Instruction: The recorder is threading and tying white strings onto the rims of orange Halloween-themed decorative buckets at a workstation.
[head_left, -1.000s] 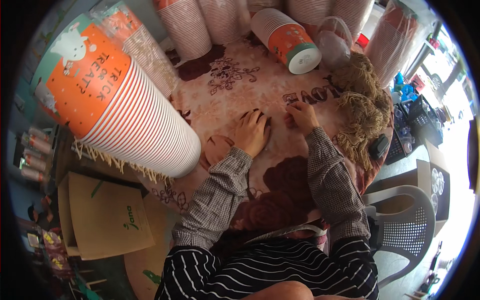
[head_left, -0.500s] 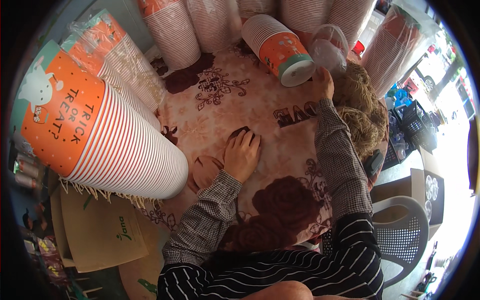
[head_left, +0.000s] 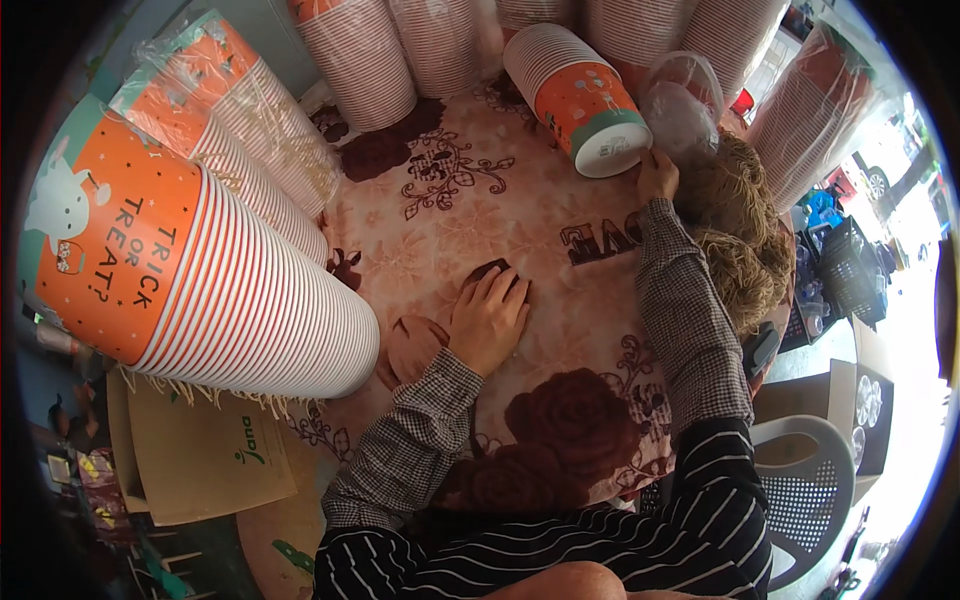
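My left hand (head_left: 490, 320) lies palm down on the flowered tablecloth (head_left: 545, 335), fingers stretched out, holding nothing. At the far right my right hand (head_left: 657, 177) is by the base of a lying stack of orange and green paper buckets (head_left: 590, 105). Its fingers look bent together at the bucket's bottom rim; whether they pinch anything is hidden. Next to that hand is a clear plastic bag or lid stack (head_left: 683, 110). A large nested stack of orange printed buckets (head_left: 265, 290) leans at the left, its white rims toward the table's middle.
Wrapped bucket stacks stand along the back (head_left: 355, 75) and back right (head_left: 812, 110). A straw-coloured fringed bundle (head_left: 745, 235) and a small dark device (head_left: 760, 348) lie at the right edge. A cardboard box (head_left: 205, 455) is lower left, a grey plastic chair (head_left: 815, 480) lower right.
The whole view has shifted slightly, moving the table things rightward in the picture. My right hand has drawn back a little near the bucket's base. My left hand rests where it was.
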